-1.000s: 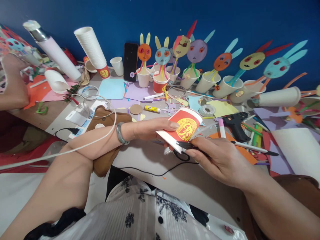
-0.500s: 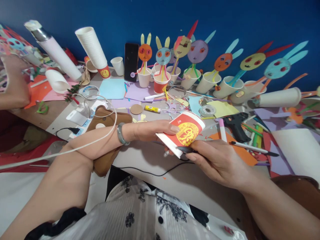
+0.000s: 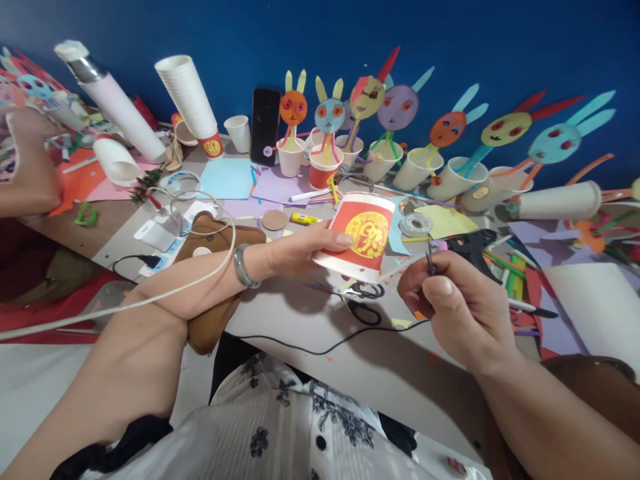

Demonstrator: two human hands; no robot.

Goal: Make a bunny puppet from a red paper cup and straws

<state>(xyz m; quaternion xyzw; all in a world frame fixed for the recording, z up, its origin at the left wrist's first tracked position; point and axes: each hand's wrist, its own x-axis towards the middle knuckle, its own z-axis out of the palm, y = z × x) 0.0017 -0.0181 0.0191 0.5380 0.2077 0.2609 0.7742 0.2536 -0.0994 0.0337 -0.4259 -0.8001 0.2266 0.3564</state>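
Note:
My left hand (image 3: 305, 248) is closed around a red and white paper cup (image 3: 367, 237) with a round yellow emblem, its thumb pressed on the red side. To the right, apart from the cup, my right hand (image 3: 457, 303) pinches a small dark pointed tool (image 3: 431, 259) between thumb and fingers. Most of that tool is hidden in the hand, so its kind is unclear. Black-handled scissors (image 3: 364, 310) lie on the table below the cup.
Paper cups with rabbit-faced figures (image 3: 330, 115) line the blue wall. A stack of cups (image 3: 187, 97), a phone (image 3: 266, 125), a tape roll (image 3: 416, 225) and a black glue gun (image 3: 467, 245) stand or lie about. A white cable (image 3: 150, 298) crosses my left forearm. Another person's arm (image 3: 30, 160) shows at left.
The cup has turned more upright in my left hand. My right hand has drawn away from it to the right and up, with the pointed tool now visible. More of the scissors shows.

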